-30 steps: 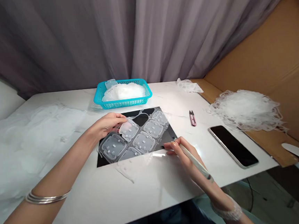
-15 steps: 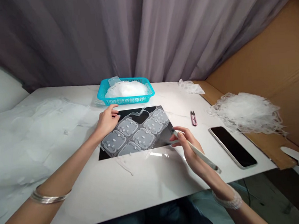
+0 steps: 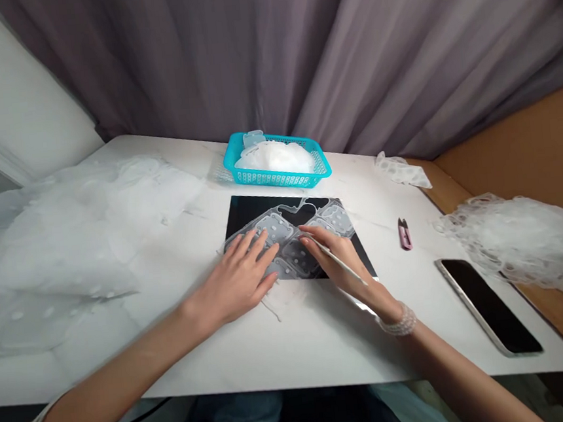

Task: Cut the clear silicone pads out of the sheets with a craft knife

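Note:
A black board (image 3: 252,208) lies on the table, with a sheer white fabric piece (image 3: 273,226) spread over it. The fabric carries white dots and rounded outlined patches, and a heart-shaped gap shows near its upper middle. My left hand (image 3: 233,277) rests flat, fingers spread, over the fabric's lower left and the board's edge. In my right hand (image 3: 347,254) is a slim white pen-like tool (image 3: 350,271), pinched like a pencil. Its tip, by the fabric's middle, is hidden by the fingers. A loose strand (image 3: 272,309) trails from below the board.
Behind the board stands a blue basket (image 3: 278,177) of white pieces. Sheer white fabric (image 3: 81,235) is heaped at left. To the right are pink thread snips (image 3: 404,234), a phone (image 3: 489,304), a pile of white cut scraps (image 3: 525,235) and a small fabric scrap (image 3: 403,171).
My left hand has moved from the board's upper left corner down onto the fabric. My right hand has brought the tool from the board's right edge to the fabric's middle. The view has shifted.

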Tool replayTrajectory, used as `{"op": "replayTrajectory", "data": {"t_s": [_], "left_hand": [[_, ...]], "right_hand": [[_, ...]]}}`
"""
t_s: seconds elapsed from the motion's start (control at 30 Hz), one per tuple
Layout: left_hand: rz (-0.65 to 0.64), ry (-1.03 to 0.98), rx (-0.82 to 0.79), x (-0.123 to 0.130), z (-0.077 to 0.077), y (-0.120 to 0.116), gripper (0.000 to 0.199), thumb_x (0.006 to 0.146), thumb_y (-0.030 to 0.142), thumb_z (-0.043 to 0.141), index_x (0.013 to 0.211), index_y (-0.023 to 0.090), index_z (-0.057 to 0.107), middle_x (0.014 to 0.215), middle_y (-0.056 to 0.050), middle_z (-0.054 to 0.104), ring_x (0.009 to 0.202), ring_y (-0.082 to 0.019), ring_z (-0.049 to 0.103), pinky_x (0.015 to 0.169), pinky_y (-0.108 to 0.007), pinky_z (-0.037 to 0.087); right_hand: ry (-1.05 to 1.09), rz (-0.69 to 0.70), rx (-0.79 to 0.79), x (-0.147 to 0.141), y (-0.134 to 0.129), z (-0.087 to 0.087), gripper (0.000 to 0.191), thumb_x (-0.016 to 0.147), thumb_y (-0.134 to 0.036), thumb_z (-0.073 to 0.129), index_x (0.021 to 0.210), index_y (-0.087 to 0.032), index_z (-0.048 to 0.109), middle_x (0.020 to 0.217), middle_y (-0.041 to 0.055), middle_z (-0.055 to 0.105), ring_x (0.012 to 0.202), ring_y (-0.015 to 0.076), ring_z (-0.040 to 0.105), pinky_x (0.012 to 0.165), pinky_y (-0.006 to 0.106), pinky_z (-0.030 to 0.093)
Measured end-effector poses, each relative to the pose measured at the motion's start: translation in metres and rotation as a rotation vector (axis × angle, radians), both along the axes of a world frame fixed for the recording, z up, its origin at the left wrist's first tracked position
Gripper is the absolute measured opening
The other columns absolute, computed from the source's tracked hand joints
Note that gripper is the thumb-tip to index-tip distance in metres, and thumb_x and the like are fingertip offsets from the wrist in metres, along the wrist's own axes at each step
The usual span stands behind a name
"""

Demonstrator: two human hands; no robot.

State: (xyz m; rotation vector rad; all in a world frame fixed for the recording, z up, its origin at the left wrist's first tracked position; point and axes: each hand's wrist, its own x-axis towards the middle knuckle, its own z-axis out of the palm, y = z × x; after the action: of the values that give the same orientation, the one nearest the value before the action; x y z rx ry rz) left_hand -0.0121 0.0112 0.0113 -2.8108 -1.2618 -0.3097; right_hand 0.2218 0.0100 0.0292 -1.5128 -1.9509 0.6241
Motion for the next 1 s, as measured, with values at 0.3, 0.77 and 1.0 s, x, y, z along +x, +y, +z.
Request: {"op": "replayTrajectory", "data": {"t_s": [0.3, 0.77, 1.0], "left_hand": [[-0.030, -0.020, 0.096, 0.031, -0.007, -0.011, 0.055, 0.098, 0.048, 0.046, 0.143, 0.018, 0.053, 0.153, -0.020, 0.045, 0.141, -0.043, 0.040, 0.112, -0.066, 0.032], [0.000, 0.091, 0.351, 0.029, -0.040, -0.041, 0.036, 0.090, 0.017, 0.054, 0.124, 0.014, 0.064, 0.130, -0.020, 0.064, 0.119, -0.034, 0.060, 0.097, -0.052, 0.049], [-0.013, 0.175, 0.340, -0.015, -0.008, 0.005, 0.031, 0.087, -0.003, 0.042, 0.093, 0.018, 0.065, 0.079, -0.008, 0.067, 0.077, -0.024, 0.065, 0.086, -0.042, 0.048]], "right_hand": [[-0.162, 0.150, -0.016, 0.021, -0.001, -0.004, 0.043, 0.103, -0.043, 0.040, 0.139, -0.025, 0.055, 0.127, 0.0097, 0.069, 0.105, 0.0282, 0.071, 0.087, 0.040, 0.055], [-0.608, 0.394, 0.260, 0.052, 0.127, -0.002, 0.017, 0.099, -0.033, 0.046, 0.085, -0.023, 0.048, 0.085, 0.0069, 0.059, 0.072, 0.0210, 0.053, 0.064, 0.031, 0.039], [-0.578, 0.066, 0.178, 0.093, 0.047, -0.024, 0.029, 0.098, -0.052, 0.046, 0.087, -0.026, 0.041, 0.072, -0.0006, 0.053, 0.055, 0.0175, 0.048, 0.055, 0.029, 0.034]]}}
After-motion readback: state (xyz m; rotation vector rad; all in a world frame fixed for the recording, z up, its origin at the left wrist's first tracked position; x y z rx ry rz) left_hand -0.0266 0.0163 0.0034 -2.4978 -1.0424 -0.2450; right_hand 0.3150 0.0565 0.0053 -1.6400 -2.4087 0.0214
